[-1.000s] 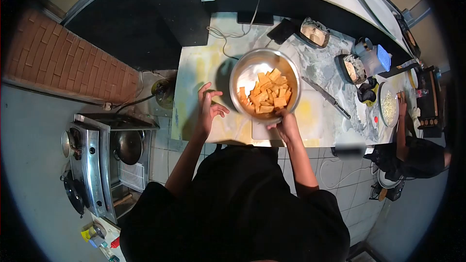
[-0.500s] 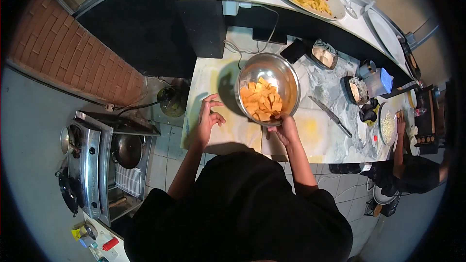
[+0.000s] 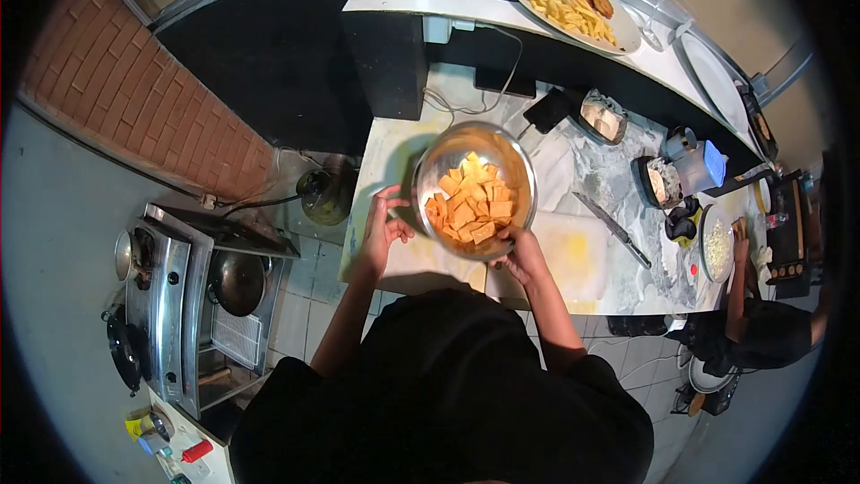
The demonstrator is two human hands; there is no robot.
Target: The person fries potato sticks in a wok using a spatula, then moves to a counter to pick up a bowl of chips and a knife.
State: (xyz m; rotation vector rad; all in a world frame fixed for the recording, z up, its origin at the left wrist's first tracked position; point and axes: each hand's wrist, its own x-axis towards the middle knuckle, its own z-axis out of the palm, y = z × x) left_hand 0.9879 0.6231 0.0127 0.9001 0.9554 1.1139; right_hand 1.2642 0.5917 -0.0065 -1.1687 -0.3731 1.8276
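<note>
My right hand [image 3: 520,255] grips the near rim of a steel mixing bowl [image 3: 520,157], the thumb over the edge. Flat orange square pieces [image 3: 475,206], like cut chips, are spread across the bowl's near side. The bowl is tilted over the counter, its inside facing me. Just left of its rim is my left hand [image 3: 388,231], holding nothing, with its fingers apart and slightly curled. A cutting board [image 3: 566,255] lies to the right of my right hand, and a knife [image 3: 614,231] rests beyond it.
A plate of fries and fried pieces [image 3: 573,13] stands on the raised shelf. Food containers [image 3: 658,179] and a plate of pale shreds [image 3: 717,242] line the right side, near another person's arm [image 3: 739,278]. A stove [image 3: 170,296] with a wok [image 3: 237,282] is at left.
The bowl has moved left and toward me, closer to my left hand. The orange pieces inside have shifted and spread out. My right hand keeps its grip.
</note>
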